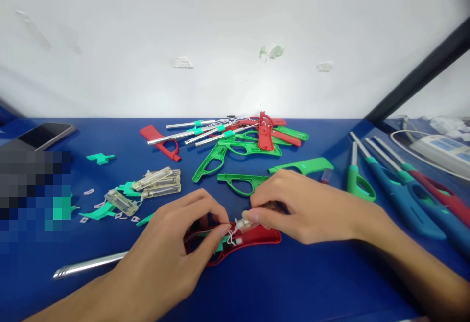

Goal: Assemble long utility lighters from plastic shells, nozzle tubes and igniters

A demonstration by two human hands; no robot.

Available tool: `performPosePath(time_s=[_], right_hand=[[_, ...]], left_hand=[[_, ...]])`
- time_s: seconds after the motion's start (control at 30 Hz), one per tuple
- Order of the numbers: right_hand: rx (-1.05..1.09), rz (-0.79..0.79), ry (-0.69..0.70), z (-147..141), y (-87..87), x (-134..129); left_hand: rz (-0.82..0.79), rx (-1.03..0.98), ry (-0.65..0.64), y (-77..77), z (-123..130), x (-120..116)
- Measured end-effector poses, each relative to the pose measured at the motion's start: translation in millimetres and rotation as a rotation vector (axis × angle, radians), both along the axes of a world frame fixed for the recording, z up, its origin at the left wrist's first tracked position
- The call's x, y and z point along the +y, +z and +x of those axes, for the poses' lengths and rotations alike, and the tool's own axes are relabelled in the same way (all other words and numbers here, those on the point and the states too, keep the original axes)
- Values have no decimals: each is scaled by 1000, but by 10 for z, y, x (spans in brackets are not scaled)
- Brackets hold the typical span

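Note:
A red lighter housing half [262, 236] lies on the blue table in front of me, its hollow side up. Inside it sit a green trigger piece [221, 246] and thin white wires [231, 238]. My left hand [179, 243] is over the left end of the housing, thumb and forefinger pinched at the wires. A metal lighter tube [90, 264] sticks out to the left beneath that hand. Between the thumb and fingers of my right hand [304, 209] is a clear fuel tank [246, 223], tilted above the housing, its white nozzle end toward the left hand.
Clear fuel tanks [157, 182] and green trigger pieces [101, 212] lie at left, near a phone [44, 136]. Behind are metal tubes with wires [205, 136] and green housing halves [253, 148]. Several whole lighters [404, 190] and a power strip [444, 148] are at right.

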State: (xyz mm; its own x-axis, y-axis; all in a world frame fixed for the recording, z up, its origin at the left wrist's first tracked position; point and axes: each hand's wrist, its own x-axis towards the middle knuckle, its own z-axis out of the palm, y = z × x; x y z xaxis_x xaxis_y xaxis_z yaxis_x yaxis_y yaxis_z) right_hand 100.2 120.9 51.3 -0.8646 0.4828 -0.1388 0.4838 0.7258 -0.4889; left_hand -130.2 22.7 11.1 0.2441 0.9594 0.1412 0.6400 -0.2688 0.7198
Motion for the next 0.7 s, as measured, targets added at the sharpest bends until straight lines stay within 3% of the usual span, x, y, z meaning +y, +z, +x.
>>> performPosePath(time_s=[0.2, 0.43, 0.7], right_hand=[[-14, -9, 22, -10, -15, -21], [-37, 8, 31, -27, -18, -25], [-10, -5, 4, -13, -26, -25]], left_hand=[[27, 3, 51, 14, -48, 15], [285, 111, 63, -35, -82, 2], [227, 52, 64, -2, -59, -34]])
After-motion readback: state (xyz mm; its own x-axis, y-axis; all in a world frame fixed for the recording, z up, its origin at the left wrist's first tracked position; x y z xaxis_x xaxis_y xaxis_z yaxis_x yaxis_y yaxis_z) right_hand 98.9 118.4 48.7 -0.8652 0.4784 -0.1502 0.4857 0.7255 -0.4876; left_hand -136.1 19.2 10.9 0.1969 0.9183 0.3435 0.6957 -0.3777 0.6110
